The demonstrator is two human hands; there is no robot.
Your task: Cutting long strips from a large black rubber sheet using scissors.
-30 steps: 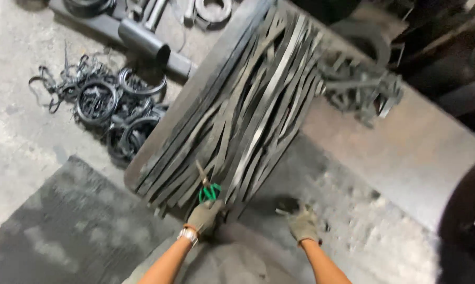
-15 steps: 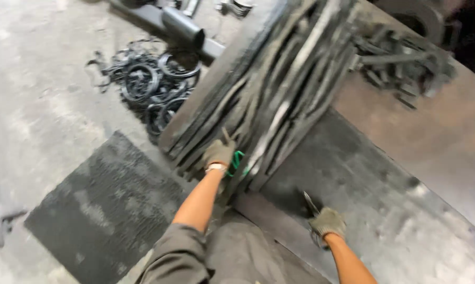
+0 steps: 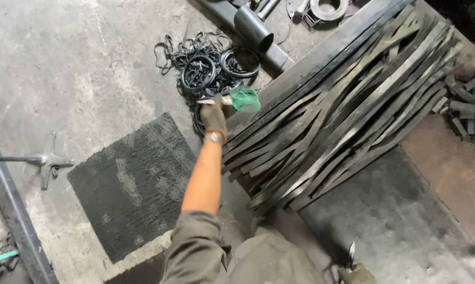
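Head view: the left hand [image 3: 214, 114] pinches a green wad [image 3: 245, 98], just left of the strips [image 3: 342, 113]. These run near-left to far-right. The right hand [image 3: 356, 274] grips a blade [image 3: 351, 251], near.

The long flat strips [image 3: 342, 115] are showing as dull grey metal with a faint sheen along their faces. The floor [image 3: 79, 68] is looking like rough, stained concrete. The mat [image 3: 137, 184] is appearing dark, matt and coarse-textured. The rings [image 3: 206, 68] are looking like black rubber. The left hand [image 3: 214, 113] is wearing a grimy cloth glove and is holding a green plastic-looking piece [image 3: 245, 98].
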